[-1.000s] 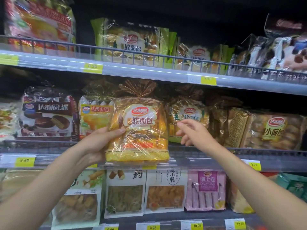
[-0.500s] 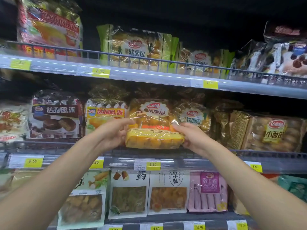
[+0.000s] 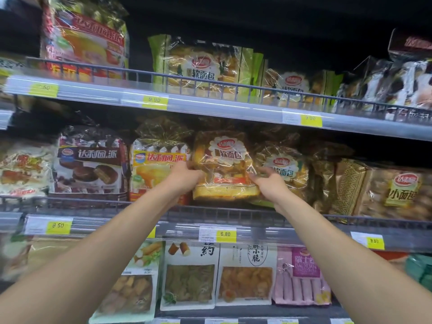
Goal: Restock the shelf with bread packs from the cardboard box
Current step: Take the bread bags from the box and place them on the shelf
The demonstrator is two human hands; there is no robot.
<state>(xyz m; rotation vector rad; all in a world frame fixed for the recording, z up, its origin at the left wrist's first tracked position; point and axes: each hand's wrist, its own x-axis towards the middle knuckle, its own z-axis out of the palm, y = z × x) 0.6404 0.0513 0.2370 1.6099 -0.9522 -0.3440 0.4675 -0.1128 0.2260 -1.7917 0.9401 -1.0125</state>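
A: Where do we stand with the restocking?

B: We have one bread pack (image 3: 225,167) between our hands at the middle shelf (image 3: 257,217). Our left hand (image 3: 184,177) curls around its side at nine o'clock, and our right hand (image 3: 268,183) presses its side at three o'clock with fingers bent. Both are closed on the pack.

A: Is it down yet?

B: Its lower edge sits just behind the wire rail (image 3: 105,203), so we judge it nearly seated, between the yellow pie pack (image 3: 154,169) at nine o'clock and another bread pack (image 3: 284,169) at three o'clock, which it overlaps.

A: And what is left?

B: We need to let go and perhaps square it up. The cardboard box is out of view, so we cannot tell how many packs remain. The row looks fairly full, though a dark gap shows at one o'clock, above the packs.
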